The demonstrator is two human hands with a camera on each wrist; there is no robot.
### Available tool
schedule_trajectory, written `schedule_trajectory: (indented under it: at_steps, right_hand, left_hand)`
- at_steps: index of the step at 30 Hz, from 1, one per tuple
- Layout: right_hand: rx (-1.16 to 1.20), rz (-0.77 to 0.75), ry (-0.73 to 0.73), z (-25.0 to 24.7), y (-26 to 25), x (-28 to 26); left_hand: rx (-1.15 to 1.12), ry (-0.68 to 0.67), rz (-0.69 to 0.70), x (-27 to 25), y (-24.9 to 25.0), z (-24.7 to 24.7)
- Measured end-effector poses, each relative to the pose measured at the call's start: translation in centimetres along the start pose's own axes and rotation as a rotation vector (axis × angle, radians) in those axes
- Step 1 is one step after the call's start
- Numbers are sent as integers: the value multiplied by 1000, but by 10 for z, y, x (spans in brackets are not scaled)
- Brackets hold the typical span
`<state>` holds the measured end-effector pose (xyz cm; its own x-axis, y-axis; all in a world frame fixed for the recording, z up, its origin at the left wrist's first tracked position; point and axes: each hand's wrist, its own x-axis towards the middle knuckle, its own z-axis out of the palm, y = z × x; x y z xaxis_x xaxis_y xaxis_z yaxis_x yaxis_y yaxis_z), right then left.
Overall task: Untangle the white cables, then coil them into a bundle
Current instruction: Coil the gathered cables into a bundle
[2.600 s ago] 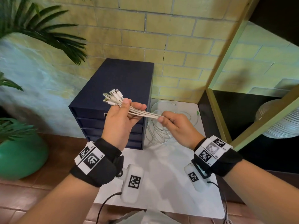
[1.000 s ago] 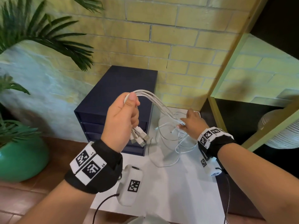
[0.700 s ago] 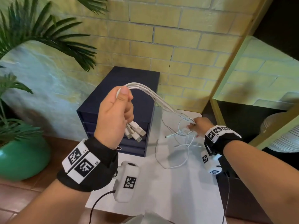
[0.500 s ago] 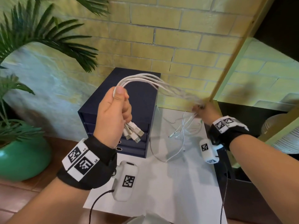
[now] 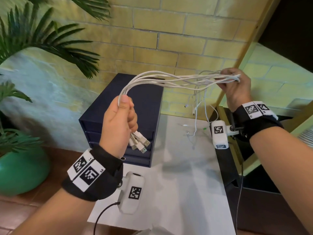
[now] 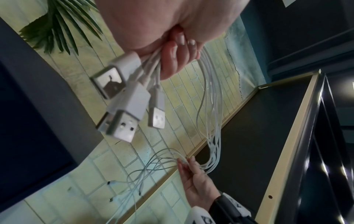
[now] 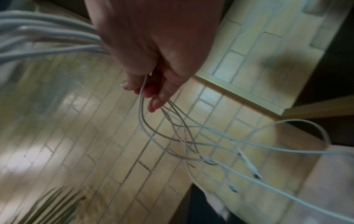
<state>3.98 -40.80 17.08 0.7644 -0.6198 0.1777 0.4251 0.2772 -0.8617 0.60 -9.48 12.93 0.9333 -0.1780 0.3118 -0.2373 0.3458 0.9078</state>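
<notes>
Both hands holding white cables (image 5: 157, 78) stretched in the air above a white table (image 5: 186, 192).
Yellow brick wall (image 5: 152, 39) at 12, navy drawer unit (image 5: 145, 106) on the table, potted palm (image 5: 25, 158) at 9. Left hand (image 5: 118, 122) is gripping the strands in a fist, USB plugs (image 5: 139, 143) hanging below it. Right hand (image 5: 237, 85) at 2 is pinching the strands; thin ends are dangling toward the table, tangled and blurred.

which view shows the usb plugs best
The left wrist view: the USB plugs fill the frame just below the left hand, metal ends facing the camera. The head view shows them small beneath the fist. The right wrist view shows none, only small connectors on the loose ends.
</notes>
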Motion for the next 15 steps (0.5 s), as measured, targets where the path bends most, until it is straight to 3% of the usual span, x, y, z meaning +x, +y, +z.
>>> schedule_trajectory:
  at_steps: [2, 4, 7, 11, 13, 15]
  right_hand:
    - [-67, 119, 70, -13, 20, -5]
    - [-354, 282, 51, -36, 51, -15]
    - [-1196, 372, -316, -72, 89, -39]
    - [-1547, 547, -757, -83, 93, -63]
    - [-1749, 513, -842, -83, 84, -60]
    - [-1922, 340, -805, -76, 72, -52]
  left_hand:
    - [-4, -6, -10, -1, 0, 1]
    - [-7, -17, -25, -2, -1, 2]
    - [39, -37, -64, -4, -3, 3]
    - [70, -64, -209, -6, -9, 7]
    - [51, -81, -274, -6, -13, 9]
    - [80, -88, -289, -6, -18, 11]
